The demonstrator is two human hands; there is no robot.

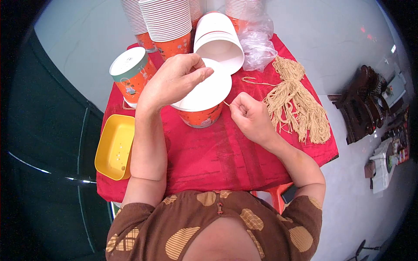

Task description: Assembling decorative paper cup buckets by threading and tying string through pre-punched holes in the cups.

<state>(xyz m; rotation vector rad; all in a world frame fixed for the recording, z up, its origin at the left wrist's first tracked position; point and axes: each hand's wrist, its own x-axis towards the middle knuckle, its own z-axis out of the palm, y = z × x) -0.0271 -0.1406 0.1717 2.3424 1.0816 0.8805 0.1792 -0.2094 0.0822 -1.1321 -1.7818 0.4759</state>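
Note:
A white and orange printed paper bucket (202,116) stands on the red cloth in front of me, with its white inside partly showing. My left hand (176,77) reaches over its rim, thumb and fingers closed in a pinch. Whatever that pinch holds is too small or hidden to make out. At the bucket's right side my right hand (248,112) is closed on a thin beige cord (226,103), whose short visible part runs to the bucket wall. A bundle of beige cords (300,104) lies right of my right hand.
Tall stacks of paper buckets (167,21) stand at the back, with a white bucket stack (220,43) on its side beside clear plastic bags (257,48). An upside-down bucket (130,76) and a yellow tray (115,148) holding small bits are on the left.

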